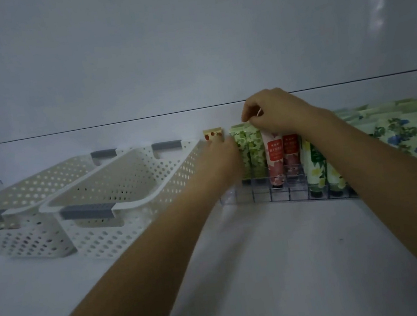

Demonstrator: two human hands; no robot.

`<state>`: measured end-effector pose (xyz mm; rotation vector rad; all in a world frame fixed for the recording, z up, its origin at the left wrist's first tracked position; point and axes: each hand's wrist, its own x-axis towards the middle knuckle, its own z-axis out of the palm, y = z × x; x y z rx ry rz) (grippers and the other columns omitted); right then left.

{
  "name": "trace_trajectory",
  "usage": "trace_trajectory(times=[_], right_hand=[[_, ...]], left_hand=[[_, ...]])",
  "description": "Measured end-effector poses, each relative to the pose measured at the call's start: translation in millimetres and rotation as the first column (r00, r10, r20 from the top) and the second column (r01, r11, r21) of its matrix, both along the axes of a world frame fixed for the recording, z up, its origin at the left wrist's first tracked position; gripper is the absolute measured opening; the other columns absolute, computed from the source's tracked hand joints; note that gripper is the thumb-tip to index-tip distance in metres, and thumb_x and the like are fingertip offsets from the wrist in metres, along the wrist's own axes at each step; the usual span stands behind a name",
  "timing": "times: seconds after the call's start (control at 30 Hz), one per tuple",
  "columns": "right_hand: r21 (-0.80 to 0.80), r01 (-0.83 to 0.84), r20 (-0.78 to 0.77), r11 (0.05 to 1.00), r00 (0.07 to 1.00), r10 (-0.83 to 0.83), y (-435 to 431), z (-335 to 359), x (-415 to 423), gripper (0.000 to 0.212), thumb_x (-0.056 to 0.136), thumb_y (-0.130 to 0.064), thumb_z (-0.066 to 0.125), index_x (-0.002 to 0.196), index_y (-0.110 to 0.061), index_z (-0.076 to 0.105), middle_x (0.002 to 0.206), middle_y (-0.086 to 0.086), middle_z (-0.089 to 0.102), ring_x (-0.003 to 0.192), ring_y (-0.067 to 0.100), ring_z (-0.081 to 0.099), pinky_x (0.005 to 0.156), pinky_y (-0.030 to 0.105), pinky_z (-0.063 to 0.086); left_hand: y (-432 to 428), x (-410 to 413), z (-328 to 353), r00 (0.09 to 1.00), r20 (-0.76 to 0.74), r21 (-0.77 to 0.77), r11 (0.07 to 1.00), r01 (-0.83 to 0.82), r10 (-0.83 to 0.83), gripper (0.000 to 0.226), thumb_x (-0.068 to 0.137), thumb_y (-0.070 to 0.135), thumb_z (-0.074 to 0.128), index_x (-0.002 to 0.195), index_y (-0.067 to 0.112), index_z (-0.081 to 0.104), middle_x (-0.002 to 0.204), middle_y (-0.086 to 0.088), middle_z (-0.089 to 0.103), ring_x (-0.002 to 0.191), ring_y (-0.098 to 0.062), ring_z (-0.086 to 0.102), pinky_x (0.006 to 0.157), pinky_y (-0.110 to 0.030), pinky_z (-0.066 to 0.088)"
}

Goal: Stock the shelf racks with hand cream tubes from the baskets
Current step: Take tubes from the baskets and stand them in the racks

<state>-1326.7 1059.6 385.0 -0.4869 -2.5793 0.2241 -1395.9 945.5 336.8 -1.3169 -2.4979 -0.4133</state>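
A clear rack (263, 194) with small square cells stands on the white shelf and holds upright hand cream tubes. My left hand (219, 156) grips a cream tube with red fruit print (213, 133) at the rack's left end; only the tube's top shows above my fingers. My right hand (273, 112) pinches the top of a green leaf-print tube (247, 144) standing in the rack. To the right of it stand a pink tube (275, 162), a red tube (292, 154) and green-and-white flower tubes (317, 166).
Two white perforated baskets (126, 193) (23, 200) with grey handles sit side by side left of the rack, and I see no tubes in them. Further rows of blue-flower tubes (413, 134) fill the shelf at far right. The shelf's back panel stands close behind.
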Motion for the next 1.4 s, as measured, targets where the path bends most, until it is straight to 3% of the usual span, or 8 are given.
trace_trajectory(times=[0.17, 0.33, 0.67, 0.87, 1.03, 1.13, 1.27, 1.4], right_hand=[[0.007, -0.006, -0.116, 1.0, 0.993, 0.007, 3.0, 1.7, 2.1, 0.02, 0.092, -0.011, 0.049, 0.104, -0.018, 0.064, 0.11, 0.002, 0.062, 0.094, 0.013, 0.054, 0.084, 0.03, 0.045], [0.028, -0.086, -0.126, 0.996, 0.988, 0.089, -15.0, 4.8, -6.0, 0.02, 0.092, -0.014, 0.051, 0.106, -0.021, 0.065, 0.103, -0.002, 0.062, 0.09, 0.01, 0.055, 0.081, 0.024, 0.043], [0.041, -0.313, 0.126, 0.949, 0.944, 0.306, -117.1, 9.0, -81.6, 0.021, 0.092, -0.02, 0.052, 0.111, -0.024, 0.061, 0.103, -0.01, 0.058, 0.092, 0.004, 0.055, 0.085, 0.021, 0.045], [0.052, -0.361, 0.225, 0.931, 0.913, 0.342, -160.5, 14.6, -143.6, 0.022, 0.093, -0.024, 0.051, 0.113, -0.026, 0.06, 0.104, -0.013, 0.057, 0.092, 0.0, 0.054, 0.082, 0.016, 0.044], [0.059, -0.361, 0.322, 0.931, 0.889, 0.325, -185.1, 14.7, -177.8, 0.024, 0.093, -0.019, 0.048, 0.111, -0.026, 0.062, 0.106, -0.014, 0.055, 0.097, 0.003, 0.053, 0.085, 0.018, 0.042], [0.039, -0.339, 0.382, 0.94, 0.874, 0.299, -198.3, 13.2, -196.4, 0.023, 0.093, -0.02, 0.049, 0.109, -0.027, 0.063, 0.106, -0.013, 0.059, 0.097, 0.004, 0.054, 0.085, 0.019, 0.043], [0.016, -0.285, 0.463, 0.958, 0.852, 0.246, -204.2, 8.2, -216.3, 0.02, 0.091, -0.019, 0.053, 0.106, -0.027, 0.065, 0.103, -0.013, 0.061, 0.097, 0.004, 0.057, 0.086, 0.02, 0.044], [0.034, -0.221, 0.494, 0.975, 0.851, 0.176, -200.6, 6.6, -231.9, 0.021, 0.09, -0.018, 0.055, 0.106, -0.027, 0.065, 0.099, -0.015, 0.06, 0.094, 0.002, 0.057, 0.084, 0.017, 0.043]], left_hand=[[0.1, -20.5, 57.7, 0.998, -0.047, -0.001, 0.999, 0.033, -0.033, 0.037, 0.095, 0.012, 0.036, 0.13, 0.007, 0.043, 0.133, -0.013, 0.045, 0.12, -0.028, 0.045, 0.095, -0.036, 0.04], [-32.4, -65.7, 86.5, 0.993, -0.072, -0.047, 0.995, 0.088, -0.091, 0.037, 0.096, 0.017, 0.037, 0.132, 0.011, 0.043, 0.136, -0.01, 0.046, 0.121, -0.027, 0.047, 0.097, -0.033, 0.039], [-125.3, -177.6, 76.1, 0.998, 0.007, -0.103, 0.992, 0.071, -0.07, 0.032, 0.096, 0.027, 0.044, 0.123, 0.013, 0.053, 0.124, -0.005, 0.058, 0.11, -0.021, 0.055, 0.085, -0.027, 0.038], [-164.3, -232.0, 69.9, 0.996, 0.056, -0.21, 0.974, 0.083, -0.073, 0.031, 0.095, 0.027, 0.045, 0.123, 0.017, 0.053, 0.123, -0.001, 0.058, 0.107, -0.018, 0.055, 0.087, -0.026, 0.041], [-179.5, -264.5, 65.0, 0.977, 0.159, -0.453, 0.869, 0.197, -0.139, 0.028, 0.092, 0.023, 0.054, 0.119, 0.017, 0.058, 0.116, 0.002, 0.061, 0.104, -0.014, 0.058, 0.092, -0.027, 0.043], [-183.3, -277.6, 58.9, 0.939, 0.327, -0.566, 0.772, 0.288, -0.11, 0.024, 0.089, 0.027, 0.059, 0.11, 0.016, 0.063, 0.1, 0.005, 0.066, 0.089, -0.007, 0.062, 0.083, -0.025, 0.05], [-180.1, -282.3, 47.5, 0.899, 0.422, -0.588, 0.72, 0.369, -0.117, 0.033, 0.083, 0.041, 0.063, 0.105, 0.016, 0.063, 0.096, 0.002, 0.065, 0.082, -0.008, 0.061, 0.074, -0.021, 0.05], [-178.0, -285.7, 37.7, 0.893, 0.423, -0.573, 0.717, 0.397, -0.157, 0.044, 0.084, 0.036, 0.064, 0.122, 0.014, 0.056, 0.108, -0.005, 0.062, 0.088, -0.015, 0.06, 0.071, -0.022, 0.051]])
